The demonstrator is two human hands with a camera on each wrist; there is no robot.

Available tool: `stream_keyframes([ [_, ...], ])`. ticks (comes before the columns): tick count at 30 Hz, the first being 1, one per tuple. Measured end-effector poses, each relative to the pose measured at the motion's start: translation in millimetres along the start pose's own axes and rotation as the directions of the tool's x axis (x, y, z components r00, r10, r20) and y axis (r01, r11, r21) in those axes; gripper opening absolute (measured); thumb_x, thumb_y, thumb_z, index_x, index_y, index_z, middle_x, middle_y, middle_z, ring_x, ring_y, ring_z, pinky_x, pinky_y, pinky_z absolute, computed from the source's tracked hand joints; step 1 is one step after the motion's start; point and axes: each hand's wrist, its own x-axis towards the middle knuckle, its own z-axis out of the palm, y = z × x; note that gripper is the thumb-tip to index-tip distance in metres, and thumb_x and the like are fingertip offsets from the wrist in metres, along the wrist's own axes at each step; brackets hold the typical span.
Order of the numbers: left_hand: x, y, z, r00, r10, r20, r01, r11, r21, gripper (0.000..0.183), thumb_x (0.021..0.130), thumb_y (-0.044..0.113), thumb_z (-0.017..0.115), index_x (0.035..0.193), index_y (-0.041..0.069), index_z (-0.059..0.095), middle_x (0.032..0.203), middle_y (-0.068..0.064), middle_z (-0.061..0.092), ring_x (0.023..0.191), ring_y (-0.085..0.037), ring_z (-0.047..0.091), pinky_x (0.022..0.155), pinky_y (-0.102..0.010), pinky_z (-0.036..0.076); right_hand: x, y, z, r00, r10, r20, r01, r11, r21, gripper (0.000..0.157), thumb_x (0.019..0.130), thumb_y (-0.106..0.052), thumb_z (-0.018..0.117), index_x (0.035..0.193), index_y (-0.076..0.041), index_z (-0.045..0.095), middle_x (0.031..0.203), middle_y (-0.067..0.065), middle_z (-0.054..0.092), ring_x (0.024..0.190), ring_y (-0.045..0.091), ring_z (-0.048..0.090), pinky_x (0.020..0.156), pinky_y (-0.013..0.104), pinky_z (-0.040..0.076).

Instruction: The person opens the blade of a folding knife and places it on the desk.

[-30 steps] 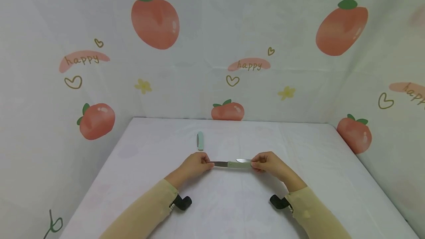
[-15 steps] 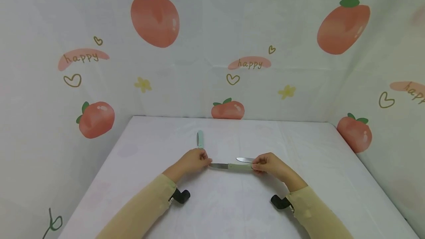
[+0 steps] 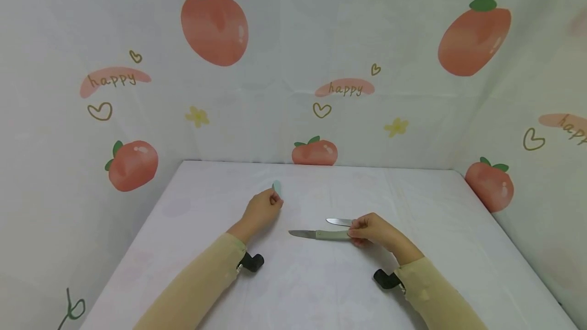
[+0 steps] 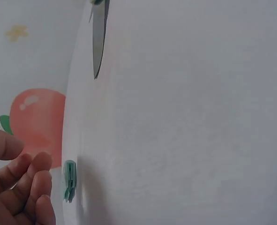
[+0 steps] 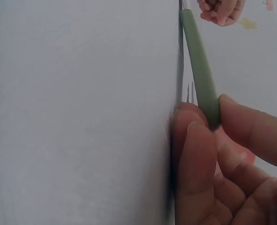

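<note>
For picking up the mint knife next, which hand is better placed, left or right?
Probably the left hand: it holds nothing and is close to the mint knife. The right hand is farther away and pinches the green knife handle.

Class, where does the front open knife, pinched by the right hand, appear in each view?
Head: front open knife, below centre, slightly right.
Left wrist: knife at top edge, left of centre, tip down.
Right wrist: knife, upper half, right of centre.
Shared landmark: left hand.

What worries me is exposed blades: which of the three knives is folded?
The mint knife near the left hand: no blade juts out, while the green-handled knife in the right hand and the knife behind it have extended blades.
</note>
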Motion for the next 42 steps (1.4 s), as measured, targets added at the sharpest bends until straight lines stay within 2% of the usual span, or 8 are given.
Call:
stream_keyframes([
  [4,7.5,-1.0,0.7,0.998,-0.015,-0.054,0.016,1.0,0.01,0.011,0.096,0.021,0.063,0.094,0.01,0.062,0.078,0.001,0.062,0.07,-0.016,0.055,0.066,-0.032,0.046,-0.1,-1.1,1.6,0.999,0.031,-0.028,-0.032,0.998,-0.049,0.014,0.092,-0.008,0.072,0.088,0.005,0.069,0.073,0.003,0.068,0.065,0.012,0.062,0.061,0.028,0.053],
  [8,15.0,-0.8,0.4,0.996,-0.036,-0.076,0.037,0.999,0.009,0.013,0.096,0.021,0.063,0.1,0.009,0.061,0.084,-0.001,0.063,0.074,-0.019,0.058,0.07,-0.035,0.048,0.2,-2.9,3.5,0.995,0.066,-0.074,-0.073,0.992,-0.102,0.013,0.09,-0.008,0.074,0.084,0.002,0.068,0.071,0.003,0.067,0.063,0.013,0.062,0.06,0.029,0.054],
  [14,27.1,-3.6,2.7,0.994,-0.077,-0.079,0.077,0.997,-0.007,0.021,0.095,0.022,0.065,0.108,0.006,0.061,0.095,-0.006,0.067,0.087,-0.024,0.062,0.08,-0.04,0.05,0.9,-5.4,5.3,0.988,0.086,-0.128,-0.106,0.982,-0.155,0.013,0.088,-0.006,0.075,0.08,0.001,0.066,0.069,0.003,0.066,0.061,0.013,0.062,0.058,0.028,0.053],
  [21,36.3,-6.7,3.5,0.99,-0.109,-0.089,0.11,0.994,0.005,0.026,0.094,0.021,0.065,0.113,0.003,0.061,0.1,-0.01,0.065,0.089,-0.025,0.06,0.081,-0.041,0.049,-0.8,-8.1,5.2,0.985,0.091,-0.146,-0.116,0.977,-0.178,0.014,0.088,-0.006,0.075,0.079,0.0,0.066,0.068,0.003,0.066,0.061,0.012,0.062,0.058,0.028,0.053],
  [25,39.3,-6.1,3.8,0.987,-0.144,-0.067,0.145,0.989,0.014,0.031,0.094,0.022,0.064,0.117,0.001,0.059,0.102,-0.012,0.065,0.091,-0.026,0.06,0.082,-0.042,0.049,-3.3,-9.4,3.7,0.984,0.096,-0.149,-0.124,0.974,-0.191,0.014,0.089,-0.008,0.075,0.08,0.0,0.067,0.068,0.002,0.065,0.062,0.012,0.061,0.059,0.028,0.053],
  [35,47.0,-2.2,6.2,0.973,-0.224,-0.06,0.227,0.972,0.059,0.029,0.093,0.022,0.068,0.105,-0.002,0.057,0.096,-0.015,0.06,0.088,-0.029,0.057,0.083,-0.044,0.049,-9.1,-16.2,-3.7,0.986,0.086,-0.14,-0.111,0.977,-0.181,0.015,0.089,-0.01,0.075,0.082,0.001,0.067,0.072,0.005,0.067,0.065,0.014,0.062,0.061,0.031,0.053],
  [42,55.5,-1.1,5.3,0.964,-0.262,-0.039,0.265,0.957,0.119,0.029,0.089,0.02,0.073,0.098,-0.006,0.064,0.091,-0.015,0.067,0.086,-0.027,0.06,0.085,-0.043,0.051,-12.1,-22.3,-7.4,0.987,0.081,-0.136,-0.1,0.986,-0.134,0.015,0.091,-0.01,0.072,0.088,0.003,0.067,0.078,0.006,0.068,0.069,0.016,0.062,0.064,0.032,0.055],
])
